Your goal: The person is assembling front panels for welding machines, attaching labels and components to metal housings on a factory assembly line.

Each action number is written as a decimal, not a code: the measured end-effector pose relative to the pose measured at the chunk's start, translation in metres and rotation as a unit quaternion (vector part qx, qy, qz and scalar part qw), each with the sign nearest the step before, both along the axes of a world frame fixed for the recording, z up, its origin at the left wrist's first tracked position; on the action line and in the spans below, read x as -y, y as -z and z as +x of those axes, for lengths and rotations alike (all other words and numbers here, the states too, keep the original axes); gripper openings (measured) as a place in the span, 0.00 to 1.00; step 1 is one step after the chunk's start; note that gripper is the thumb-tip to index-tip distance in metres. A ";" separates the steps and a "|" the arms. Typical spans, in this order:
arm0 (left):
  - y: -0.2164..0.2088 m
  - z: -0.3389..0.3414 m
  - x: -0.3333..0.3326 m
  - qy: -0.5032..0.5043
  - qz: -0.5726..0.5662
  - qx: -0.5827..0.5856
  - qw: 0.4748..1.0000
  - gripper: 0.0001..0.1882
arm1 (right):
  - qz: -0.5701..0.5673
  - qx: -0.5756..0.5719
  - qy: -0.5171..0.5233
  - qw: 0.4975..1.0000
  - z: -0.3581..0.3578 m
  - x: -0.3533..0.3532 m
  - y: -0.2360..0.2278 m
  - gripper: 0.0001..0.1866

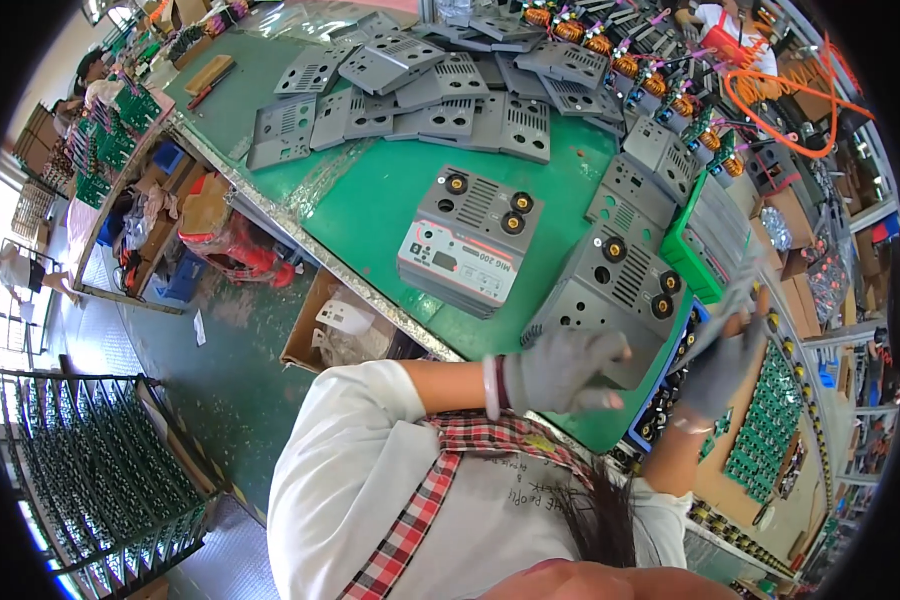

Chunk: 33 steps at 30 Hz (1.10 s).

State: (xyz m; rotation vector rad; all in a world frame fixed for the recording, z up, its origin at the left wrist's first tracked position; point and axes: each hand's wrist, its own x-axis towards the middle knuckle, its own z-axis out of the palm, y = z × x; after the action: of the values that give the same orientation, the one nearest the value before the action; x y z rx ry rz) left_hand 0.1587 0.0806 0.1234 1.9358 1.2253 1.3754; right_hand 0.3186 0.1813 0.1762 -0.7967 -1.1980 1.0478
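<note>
My left hand (568, 372), in a grey glove with bare fingertips, is over the near edge of a grey metal panel (585, 310); its thumb and fingers are apart and nothing shows between them. That panel carries black and brass round sockets (662, 306) and slots. To the right, my right hand (718, 375), gloved the same way, is raised and smeared by motion. A thin, blurred greyish sheet (738, 292) stands up at its fingers. Left of the panel sits a panel with a white-and-grey printed faceplate (460, 262) and similar sockets.
Many grey panels (440, 85) lie piled at the table's far side. A green bin (692, 250) holds flat sheets; a blue tray (660, 395) holds small parts. Green circuit boards (765, 430) lie at right. Copper coils (625, 65) line the back, near an orange hose (810, 150).
</note>
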 end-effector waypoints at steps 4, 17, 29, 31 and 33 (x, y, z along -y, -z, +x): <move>-0.004 0.016 0.014 0.028 0.161 -0.061 0.985 0.12 | -0.183 0.054 -0.116 0.975 -0.022 0.066 0.028 0.26; 0.002 -0.002 0.028 0.109 0.065 0.018 0.992 0.11 | -0.301 -0.036 -0.407 0.862 -0.041 0.099 0.020 0.50; 0.006 -0.002 0.028 0.115 0.039 0.025 0.992 0.12 | -0.289 -0.073 -0.439 0.848 -0.039 0.095 0.036 0.49; 0.007 -0.003 0.028 0.123 0.032 0.024 0.992 0.12 | -0.303 -0.063 -0.422 0.852 -0.037 0.097 0.035 0.48; 0.005 -0.003 0.028 0.130 0.031 0.020 0.991 0.11 | -0.315 -0.054 -0.406 0.856 -0.038 0.098 0.037 0.48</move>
State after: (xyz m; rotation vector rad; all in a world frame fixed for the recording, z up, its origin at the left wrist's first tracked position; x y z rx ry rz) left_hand 0.1557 0.0530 0.1183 2.0161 0.8842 1.3217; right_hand 0.2811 0.0829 0.1395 -0.6981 -1.1070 2.2376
